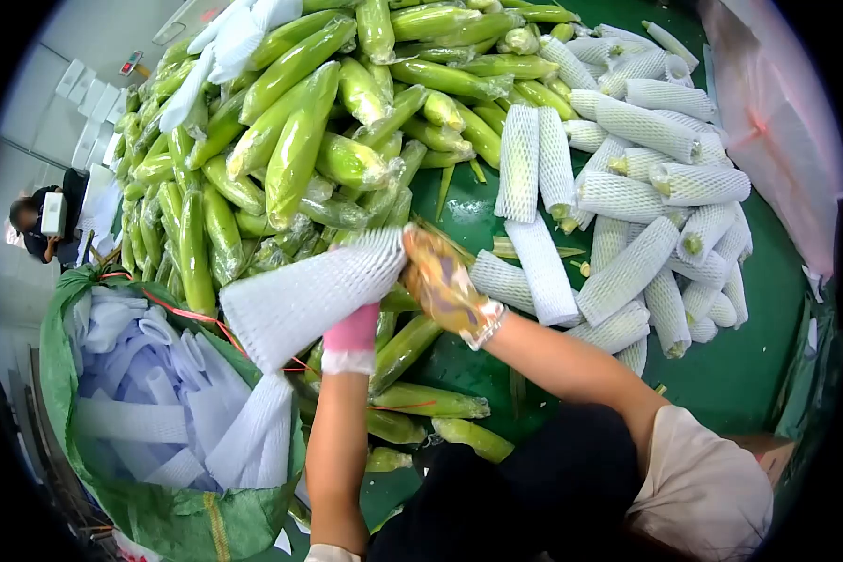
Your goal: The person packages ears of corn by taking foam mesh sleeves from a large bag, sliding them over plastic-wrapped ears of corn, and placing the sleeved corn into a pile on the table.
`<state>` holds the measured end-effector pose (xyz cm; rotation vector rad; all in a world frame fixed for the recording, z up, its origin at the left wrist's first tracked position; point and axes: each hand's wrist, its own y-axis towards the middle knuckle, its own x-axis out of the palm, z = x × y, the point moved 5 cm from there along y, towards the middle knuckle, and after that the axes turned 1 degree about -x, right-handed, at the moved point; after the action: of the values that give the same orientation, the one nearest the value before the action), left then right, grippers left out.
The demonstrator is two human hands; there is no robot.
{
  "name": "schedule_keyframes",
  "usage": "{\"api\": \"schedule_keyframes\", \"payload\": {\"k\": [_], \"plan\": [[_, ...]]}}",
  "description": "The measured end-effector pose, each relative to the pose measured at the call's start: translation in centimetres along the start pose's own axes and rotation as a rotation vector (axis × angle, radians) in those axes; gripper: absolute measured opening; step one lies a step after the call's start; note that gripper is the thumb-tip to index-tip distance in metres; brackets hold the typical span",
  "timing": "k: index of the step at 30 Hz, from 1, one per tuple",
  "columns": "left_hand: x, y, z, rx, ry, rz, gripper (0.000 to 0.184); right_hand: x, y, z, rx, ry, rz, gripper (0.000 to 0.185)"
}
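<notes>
My right hand (pixel 448 286), in a patterned glove, is closed at the narrow end of a white foam net sleeve (pixel 314 290). The sleeve flares wide toward the left. My left hand (pixel 351 335), in a pink glove, is up against the underside of the sleeve, which hides its fingers. Whether an ear of corn is inside the sleeve cannot be seen. Behind both hands rises a heap of green corn ears in clear film (pixel 300 140). Further wrapped ears (pixel 431 401) lie below my hands.
Corn ears in white foam net sleeves (pixel 628 267) are piled at right on the green table (pixel 468 211). A green sack (pixel 131 501) of loose foam sleeves (pixel 145 375) stands at left. Pinkish sheeting (pixel 782 131) borders the right side. Another person (pixel 42 220) is at far left.
</notes>
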<state>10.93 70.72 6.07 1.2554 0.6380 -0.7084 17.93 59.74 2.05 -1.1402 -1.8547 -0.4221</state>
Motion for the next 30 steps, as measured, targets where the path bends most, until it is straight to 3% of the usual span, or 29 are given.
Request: {"api": "schedule_keyframes", "payload": {"k": [1, 2, 3, 5, 6, 7, 9, 11, 12, 13, 15, 16, 17, 19, 20, 21, 23, 24, 25, 26, 28, 29, 30], "plan": [[0.5, 1.6, -1.0, -0.385, -0.599, -0.077, 0.023, 1.1, 0.2, -1.2, 0.073, 0.067, -0.014, 0.020], [1.0, 2.5, -1.7, -0.810, -1.174, 0.097, 0.020, 2.2, 0.3, -2.3, 0.148, 0.132, -0.023, 0.028], [0.3, 4.6, -1.6, -0.763, -0.753, 0.075, 0.017, 0.9, 0.4, -1.1, 0.175, 0.164, 0.019, 0.036], [-1.0, 6.1, -0.1, -0.499, -0.162, -0.240, 0.016, 0.7, -2.6, -0.1, 0.453, 0.257, 0.209, 0.039], [-0.6, 5.2, 0.0, -0.430, -0.001, -0.364, 0.017, -1.9, -3.1, 2.8, 0.429, 0.230, 0.253, 0.049], [0.3, 3.1, -1.0, -0.342, 0.137, -0.415, 0.024, -2.6, -4.9, 3.4, 0.306, 0.313, 0.294, 0.041], [-0.4, 1.2, 1.0, -0.349, 0.228, -0.685, 0.030, -4.8, -5.9, 5.4, 0.182, -0.040, 0.309, 0.026], [0.7, -1.3, 0.7, -0.368, 0.254, -0.813, 0.030, -4.3, -5.7, 5.3, 0.126, -0.302, 0.111, 0.022], [0.0, -1.8, 0.9, -0.356, 0.100, -0.755, 0.027, -4.5, -5.7, 5.4, 0.122, -0.312, 0.125, 0.025], [-0.1, -3.3, 0.2, -0.080, -0.374, -0.634, 0.027, -3.8, -6.3, 2.9, 0.247, -0.588, 0.206, 0.026], [0.7, -5.4, -0.4, -0.934, -0.645, -0.862, 0.029, -3.2, -7.8, 0.1, 0.094, -0.831, 0.141, 0.026], [0.1, -5.4, 1.3, -1.078, -1.018, -0.900, 0.032, -3.7, -8.4, -0.5, -0.050, -0.763, 0.092, 0.029], [0.2, -5.5, 3.0, -1.208, -1.071, -0.784, 0.029, -3.9, -8.9, -1.4, -0.087, -0.663, 0.192, 0.026], [1.2, -3.8, 5.8, -1.298, -1.266, -0.503, 0.030, -2.3, -7.1, -7.3, -0.128, -0.715, 0.137, 0.024], [2.2, -2.3, 6.9, -1.221, -1.317, -0.454, 0.029, -3.3, -5.1, -8.3, -0.059, -0.692, 0.160, 0.023], [3.0, -0.6, 7.7, -1.136, -1.364, -0.402, 0.028, -4.0, -3.1, -9.1, 0.004, -0.666, 0.181, 0.022], [6.0, 0.5, 6.8, -0.568, -0.915, -0.443, 0.026, -4.2, -0.2, -10.1, 0.060, -0.392, 0.237, 0.017], [7.5, 0.6, 6.2, -0.359, -0.700, -0.428, 0.027, -5.1, 1.2, -9.9, 0.033, -0.514, 0.131, 0.017], [10.6, -1.1, 4.6, -0.704, -1.276, -0.371, 0.029, -6.4, 2.4, -9.6, 0.005, -0.633, 0.028, 0.018], [12.8, -1.8, 3.8, -0.293, -0.786, -0.441, 0.023, -7.6, 2.4, -8.2, 0.290, -0.215, 0.068, 0.020], [16.4, -4.5, 2.0, -0.561, -0.951, -0.397, 0.013, -12.5, 3.0, -7.2, -0.092, -1.249, 0.041, 0.020], [17.6, -6.6, 2.5, -0.897, -1.389, -0.329, 0.009, -11.8, 2.6, -7.7, -0.276, -1.675, 0.043, 0.020], [18.6, -8.8, 3.0, -1.267, -1.786, -0.102, 0.007, -11.9, 2.4, -7.5, -0.252, -1.663, 0.158, 0.021]]}}
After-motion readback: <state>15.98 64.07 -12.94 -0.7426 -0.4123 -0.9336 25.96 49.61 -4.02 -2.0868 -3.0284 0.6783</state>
